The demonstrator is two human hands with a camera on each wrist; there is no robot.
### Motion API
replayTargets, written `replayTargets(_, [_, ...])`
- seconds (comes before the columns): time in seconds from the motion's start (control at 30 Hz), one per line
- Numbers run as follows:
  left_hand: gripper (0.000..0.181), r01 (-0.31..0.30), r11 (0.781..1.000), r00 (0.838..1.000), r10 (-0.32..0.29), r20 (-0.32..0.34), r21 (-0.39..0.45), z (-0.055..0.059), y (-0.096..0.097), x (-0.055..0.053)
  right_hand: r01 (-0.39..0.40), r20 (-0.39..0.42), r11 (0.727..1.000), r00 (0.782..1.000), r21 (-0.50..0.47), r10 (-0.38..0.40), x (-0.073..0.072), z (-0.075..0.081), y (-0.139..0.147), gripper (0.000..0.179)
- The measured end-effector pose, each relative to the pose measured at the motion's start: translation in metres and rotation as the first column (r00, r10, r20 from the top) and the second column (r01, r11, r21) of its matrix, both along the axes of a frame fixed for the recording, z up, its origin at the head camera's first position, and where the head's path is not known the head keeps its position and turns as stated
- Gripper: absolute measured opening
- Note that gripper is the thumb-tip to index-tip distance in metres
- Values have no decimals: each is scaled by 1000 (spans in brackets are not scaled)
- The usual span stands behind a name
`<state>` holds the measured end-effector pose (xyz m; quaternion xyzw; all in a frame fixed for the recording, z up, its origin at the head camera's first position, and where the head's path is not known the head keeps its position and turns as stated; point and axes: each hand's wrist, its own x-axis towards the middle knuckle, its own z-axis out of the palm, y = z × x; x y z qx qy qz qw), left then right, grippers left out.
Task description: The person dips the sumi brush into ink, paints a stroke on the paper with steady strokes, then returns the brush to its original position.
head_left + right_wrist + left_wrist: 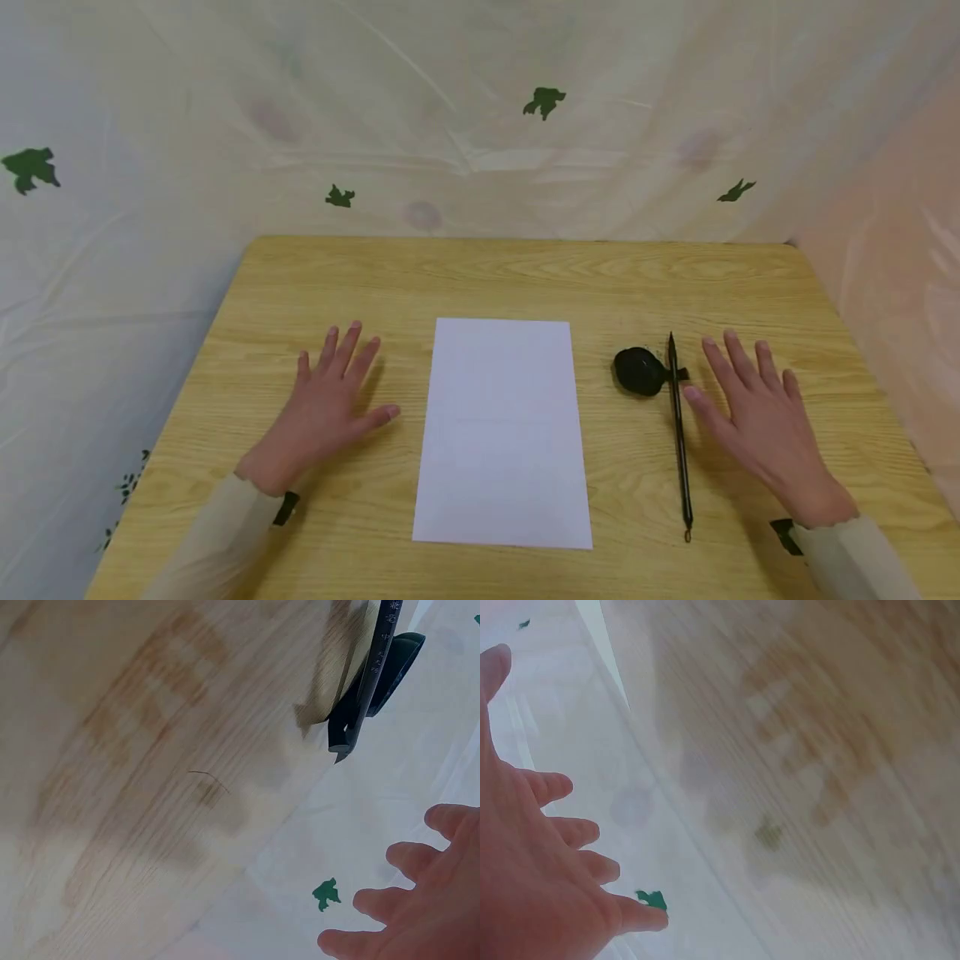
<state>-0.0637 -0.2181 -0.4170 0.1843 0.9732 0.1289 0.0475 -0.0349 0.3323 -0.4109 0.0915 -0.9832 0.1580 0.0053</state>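
Observation:
A white sheet of paper (501, 433) lies in the middle of the wooden table. To its left is my left hand (318, 412), palm down with fingers spread, holding nothing. My right hand (765, 425) is likewise spread and holds nothing, just right of a dark writing brush (680, 442). The brush lies lengthwise, its pointed tip away from me and a small hanging loop at the near end. Its upper part rests across the short handle of a small round black dish (639, 372). In the right wrist view the brush (381, 667) shows pale characters along its shaft.
The wooden table (525, 279) has rounded far corners. Pale hanging cloth (465, 108) with green bird shapes and faint round spots surrounds it at the back and both sides. A thin dark hair-like strand (210, 778) lies on the tabletop in the right wrist view.

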Motion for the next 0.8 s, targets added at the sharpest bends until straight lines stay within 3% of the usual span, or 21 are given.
replayTargets(0.2, [98,105,994,994,-105,8,35,-1,12,3,-8,-2,1000,1000,-29,8,4,2,3,75])
replayTargets(0.43, [96,230,971,972,-232,40,62,-2,25,6,-18,-5,999,1000,-44,17,8,4,5,74])
replayTargets(0.6, [95,294,954,954,-297,46,55,-2,31,6,-21,-11,999,1000,-49,20,9,4,4,74])
replayTargets(0.8, [94,332,943,939,-333,82,23,-6,35,5,-31,-13,998,999,-51,30,9,3,1,72])
